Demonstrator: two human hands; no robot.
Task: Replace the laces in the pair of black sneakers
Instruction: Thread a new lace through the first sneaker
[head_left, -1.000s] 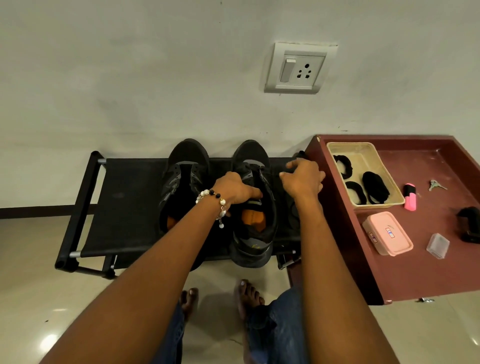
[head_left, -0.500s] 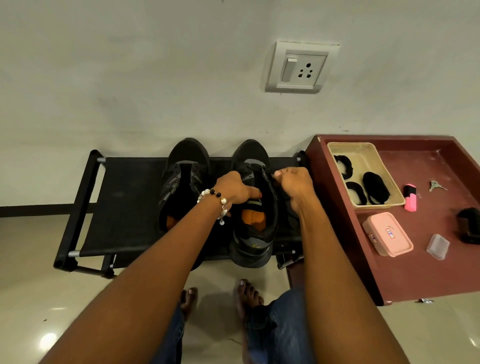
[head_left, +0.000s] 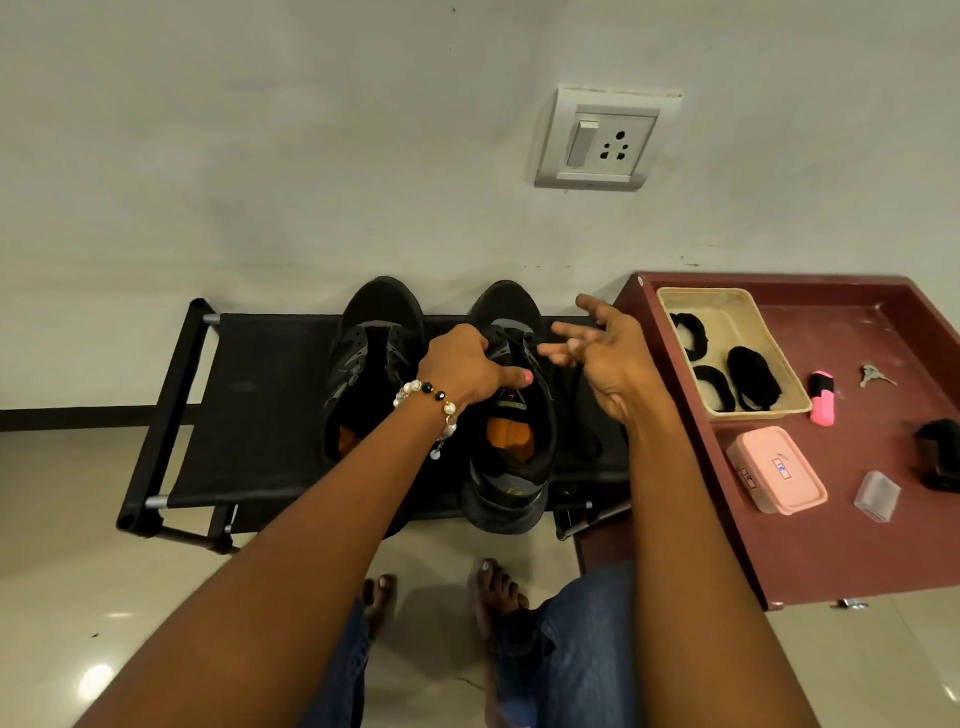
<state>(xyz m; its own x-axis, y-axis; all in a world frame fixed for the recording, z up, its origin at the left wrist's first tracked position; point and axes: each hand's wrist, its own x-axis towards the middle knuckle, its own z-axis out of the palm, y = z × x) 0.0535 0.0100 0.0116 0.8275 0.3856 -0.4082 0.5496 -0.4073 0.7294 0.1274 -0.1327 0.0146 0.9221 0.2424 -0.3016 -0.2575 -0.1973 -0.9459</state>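
Two black sneakers stand side by side on a black fabric rack (head_left: 249, 405), toes to the wall. My left hand (head_left: 467, 369), with a bead bracelet on its wrist, grips the tongue and upper of the right sneaker (head_left: 511, 467). My right hand (head_left: 608, 358) hovers just right of that shoe's eyelets. Its thumb and a fingertip appear to pinch a thin black lace (head_left: 530, 345), and the other fingers are spread. The left sneaker (head_left: 374, 322) is untouched. Bundles of black laces (head_left: 750, 384) lie in a beige tray (head_left: 737, 312).
The tray sits on a maroon table (head_left: 831, 545) at the right, with a pink box (head_left: 774, 467), a pink highlighter (head_left: 823, 400), keys (head_left: 875, 374) and a small clear box (head_left: 878, 496). A wall socket (head_left: 602, 140) is above. My bare feet stand on the tiled floor below the rack.
My right hand went in to the shoe's eyelets with curled fingers, then drew back to the right with its fingers spread. The left hand kept its grip on the right sneaker.
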